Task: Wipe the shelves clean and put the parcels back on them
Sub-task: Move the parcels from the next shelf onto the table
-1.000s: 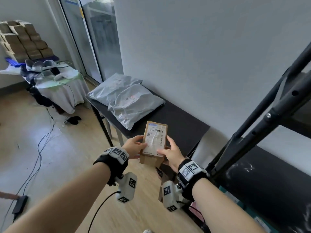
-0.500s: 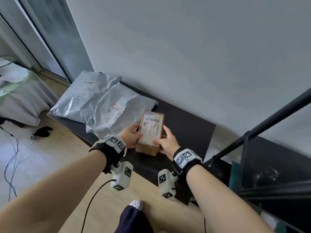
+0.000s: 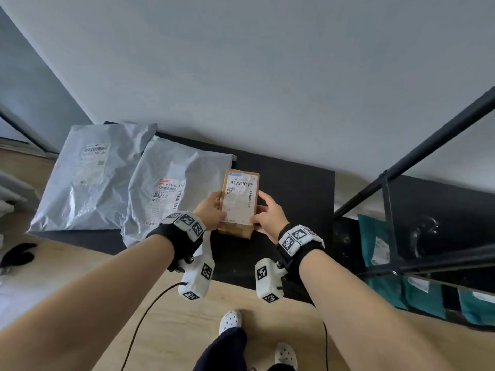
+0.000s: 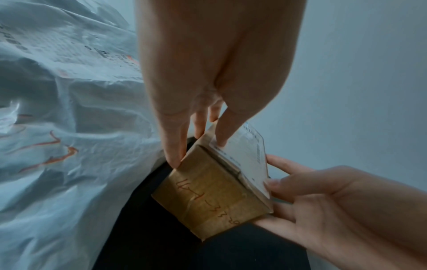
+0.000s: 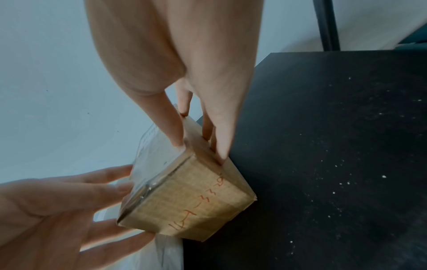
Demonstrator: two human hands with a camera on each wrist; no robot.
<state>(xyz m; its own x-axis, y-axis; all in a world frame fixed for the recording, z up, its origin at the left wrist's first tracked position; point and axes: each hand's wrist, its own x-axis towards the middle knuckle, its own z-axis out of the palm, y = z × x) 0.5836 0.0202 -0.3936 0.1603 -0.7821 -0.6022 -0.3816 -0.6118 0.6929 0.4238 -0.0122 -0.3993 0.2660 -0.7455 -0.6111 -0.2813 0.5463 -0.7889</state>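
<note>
Head cam: I see both hands on a small brown cardboard box [image 3: 239, 202], shipping label up, held over the black bench [image 3: 294, 188]. L hand [image 3: 210, 214] grips the box's left edge, R hand [image 3: 267, 216] the right edge. Can't tell if the box bottom touches the bench. Two grey poly mailers [image 3: 150, 183] lie overlapping on the bench's left part, the nearer one just beside the box. Black metal shelf rack [image 3: 396, 215] at right, w/ teal parcels [image 3: 375, 245] on a lower shelf.

L wrist cam: L fingers [image 4: 175, 146] run along the box [image 4: 215, 197] side, thumb on the label edge; grip pinching the box. Red handwriting on the box's end face. R hand [image 4: 335, 204] at the far side.

R wrist cam: R fingers [image 5: 221, 142] down the box [image 5: 189, 202] side, thumb on the label edge, grip pinching it. L hand [image 5: 57, 210] opposite, fingers spread against the box. Bench [image 5: 335, 146] surface shows white specks.
</note>
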